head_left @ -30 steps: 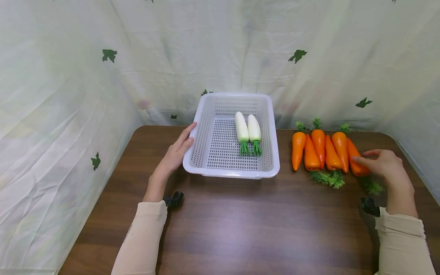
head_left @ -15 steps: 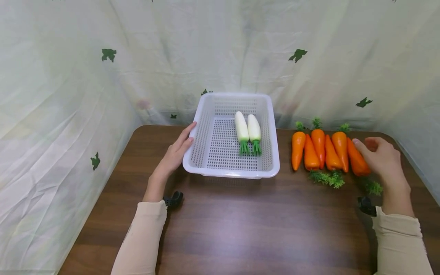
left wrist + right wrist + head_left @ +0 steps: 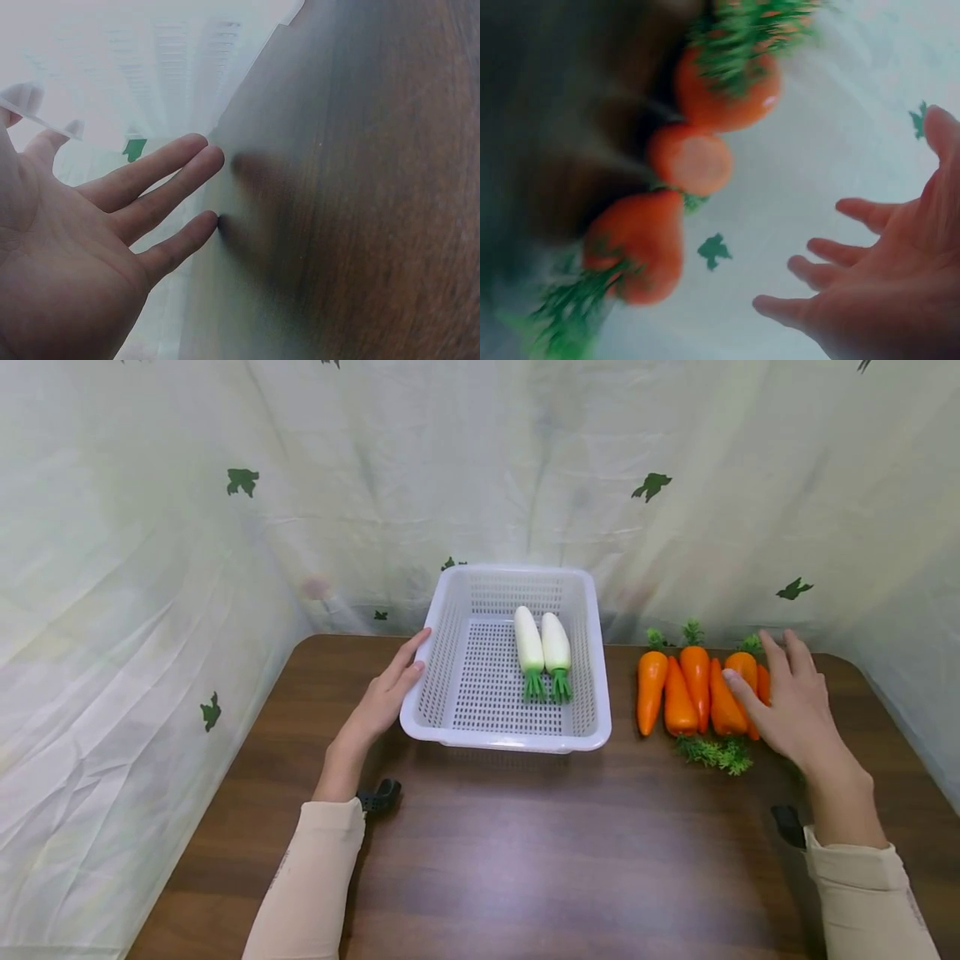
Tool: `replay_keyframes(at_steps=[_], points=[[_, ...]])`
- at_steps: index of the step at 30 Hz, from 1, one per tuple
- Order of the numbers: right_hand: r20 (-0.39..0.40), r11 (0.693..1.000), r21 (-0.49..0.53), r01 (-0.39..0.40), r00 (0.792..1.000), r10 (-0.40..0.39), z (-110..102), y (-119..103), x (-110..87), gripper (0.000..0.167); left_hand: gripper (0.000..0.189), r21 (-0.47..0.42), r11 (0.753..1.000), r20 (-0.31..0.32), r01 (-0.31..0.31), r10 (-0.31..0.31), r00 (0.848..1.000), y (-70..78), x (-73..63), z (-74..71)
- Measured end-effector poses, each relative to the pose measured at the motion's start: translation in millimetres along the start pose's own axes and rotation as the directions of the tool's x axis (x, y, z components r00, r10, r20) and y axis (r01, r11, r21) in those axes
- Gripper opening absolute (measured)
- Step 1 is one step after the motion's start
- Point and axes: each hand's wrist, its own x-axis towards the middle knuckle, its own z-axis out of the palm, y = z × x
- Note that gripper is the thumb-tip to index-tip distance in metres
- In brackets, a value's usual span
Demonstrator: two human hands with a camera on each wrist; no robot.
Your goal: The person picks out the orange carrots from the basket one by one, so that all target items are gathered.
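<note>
A white plastic basket [image 3: 506,742] stands at the back middle of the table with two white radishes [image 3: 528,639] lying side by side in it, green tops toward me. My left hand [image 3: 381,700] rests at the basket's left rim. In the left wrist view, three straight, spread fingers [image 3: 161,199] reach toward the tabletop beside the basket wall. My right hand [image 3: 798,710] is over the right end of a row of orange carrots [image 3: 652,693], its fingers spread and holding nothing. It partly hides the rightmost carrot. Carrot ends with green tops [image 3: 739,45] appear blurred in the right wrist view.
The brown wooden table [image 3: 570,852] extends toward me in front of the basket and carrots. A pale curtain [image 3: 555,468] with green leaf-like shapes hangs close behind the table's back edge and along both sides.
My right hand has left the near end of the rightmost carrot and moved left and farther back, its fingers spreading. The carrots lie as before. My left hand keeps its place at the basket.
</note>
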Motion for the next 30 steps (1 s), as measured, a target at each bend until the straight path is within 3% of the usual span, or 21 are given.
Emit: replay_keyframes(at_steps=[7, 13, 21, 30], points=[[0.012, 0.995, -0.096, -0.019, 1.0, 0.021, -1, 12, -6.8, 0.087, 0.054, 0.015, 1.0, -0.013, -0.008, 0.008, 1.0, -2.6, 0.0, -3.4], [0.016, 0.993, -0.118, -0.008, 1.0, 0.01, 2, 17, -6.1, 0.086, 0.054, 0.013, 1.0, -0.001, 0.005, -0.005, 1.0, -3.5, -0.5, -4.4], [-0.025, 0.979, -0.189, 0.072, 0.997, -0.078, 7, 12, -0.9, 0.085, 0.055, -0.002, 1.0, 0.001, 0.005, -0.005, 1.0, -1.4, 1.2, -4.9], [0.013, 0.959, -0.249, 0.132, 0.991, -0.133, 12, 9, -6.6, 0.084, 0.054, 0.013, 1.0, -0.001, 0.016, -0.016, 1.0, -2.7, 2.3, -1.8]])
